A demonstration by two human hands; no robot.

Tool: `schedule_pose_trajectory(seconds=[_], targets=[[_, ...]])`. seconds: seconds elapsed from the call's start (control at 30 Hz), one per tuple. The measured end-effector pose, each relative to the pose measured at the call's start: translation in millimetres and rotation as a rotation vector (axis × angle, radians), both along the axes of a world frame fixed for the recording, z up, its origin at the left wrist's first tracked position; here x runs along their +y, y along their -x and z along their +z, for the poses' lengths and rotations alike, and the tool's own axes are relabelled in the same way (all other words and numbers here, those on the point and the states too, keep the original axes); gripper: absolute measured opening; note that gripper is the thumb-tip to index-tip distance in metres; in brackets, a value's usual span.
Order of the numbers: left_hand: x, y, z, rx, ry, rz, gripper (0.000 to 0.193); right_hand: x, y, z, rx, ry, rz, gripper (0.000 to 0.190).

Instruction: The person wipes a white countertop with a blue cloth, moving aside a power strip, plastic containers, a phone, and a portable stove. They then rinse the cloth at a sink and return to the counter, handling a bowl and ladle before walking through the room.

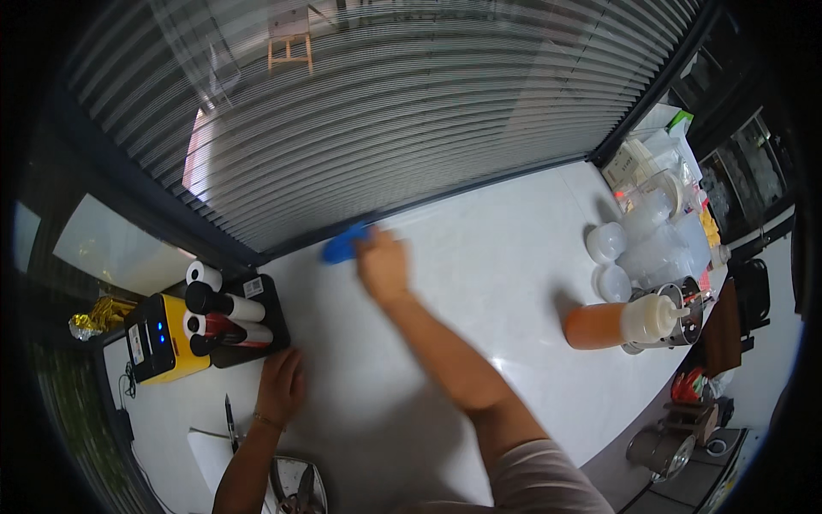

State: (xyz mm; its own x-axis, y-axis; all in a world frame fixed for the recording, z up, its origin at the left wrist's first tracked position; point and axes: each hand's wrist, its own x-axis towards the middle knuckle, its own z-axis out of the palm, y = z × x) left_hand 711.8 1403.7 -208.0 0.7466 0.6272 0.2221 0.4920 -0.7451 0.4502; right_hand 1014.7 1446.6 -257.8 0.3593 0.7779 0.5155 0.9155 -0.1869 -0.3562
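A blue cloth (345, 243) is bunched under the fingers of my right hand (383, 263), at the back edge of the white tabletop (449, 276) where it meets the slatted window. The hand is slightly blurred. Resting on the table with nothing visible in it, my left hand (281, 379) lies beside a black box-shaped device (249, 350). Its fingertips come close to the front corner of that device, and I cannot tell whether they touch. Several white rolls and a black-capped cylinder (225, 302) sit on top of the device.
A yellow and black label printer (170, 337) stands at the left. Near me are a pen (230, 417), paper (209, 459) and a tray with scissors (300, 485). To the right stand a squeeze bottle of orange liquid (597, 326), a perforated metal holder (687, 308) and plastic tubs (605, 243).
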Motion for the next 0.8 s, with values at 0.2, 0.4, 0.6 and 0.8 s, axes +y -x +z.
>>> schedule_pose_trajectory(seconds=[0.2, 0.4, 0.6, 0.8], targets=[[1, 7, -8, 0.041, 0.015, 0.019, 0.040, -98, -238, 24, -0.172, -0.030, -0.728, 0.017], [0, 1, -1, -0.029, 0.021, -0.036, 0.036, -74, -114, 19, 0.059, 0.037, -0.322, 0.014], [-2, -5, 4, -0.001, -0.135, -0.038, 0.032, -240, 106, 31, 0.305, 0.117, 0.586, 0.016], [-32, -26, 10, 0.071, -0.022, 0.231, 0.031, -283, -35, 54, 0.125, 0.368, -0.022, 0.012]])
